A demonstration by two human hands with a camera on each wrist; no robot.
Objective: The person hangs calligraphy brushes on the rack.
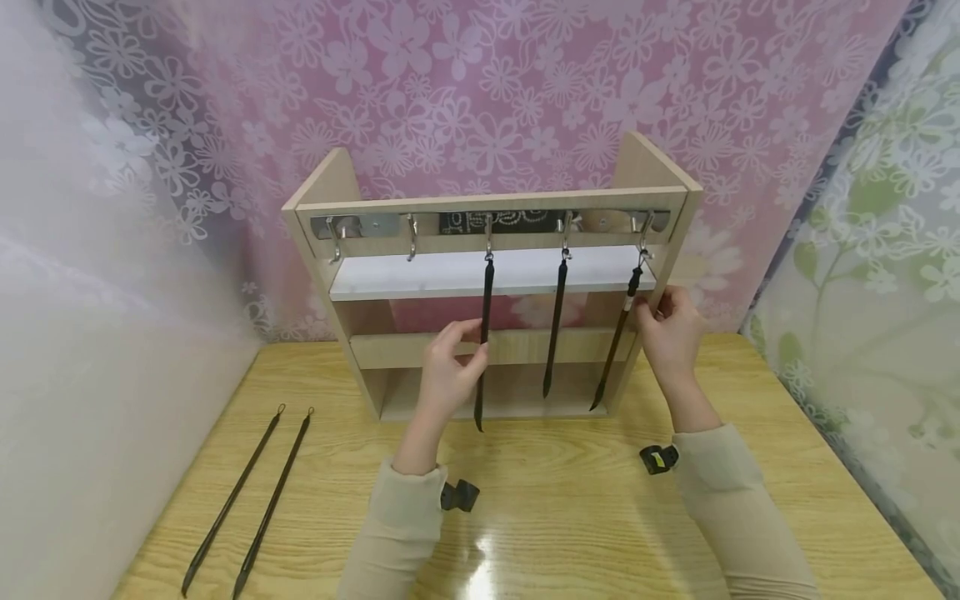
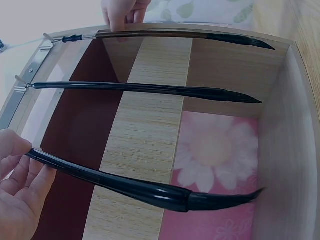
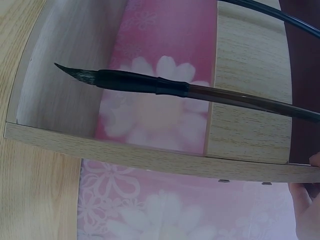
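My left hand pinches the shaft of a black calligraphy brush between thumb and fingers. That brush hangs by its loop from the middle hook, its dark tip pointing down and slightly bent. At the right, my right hand grips the side panel of a wooden shelf unit, thumb on one face and fingers on the other. Beside that hand, a brown-shafted brush hangs from the rightmost hook. Another black brush hangs between these two.
Two more brushes lie side by side on the wooden table at the left. The shelf's metal hook rail has two bare hooks at its left end. Floral cloth covers the wall behind.
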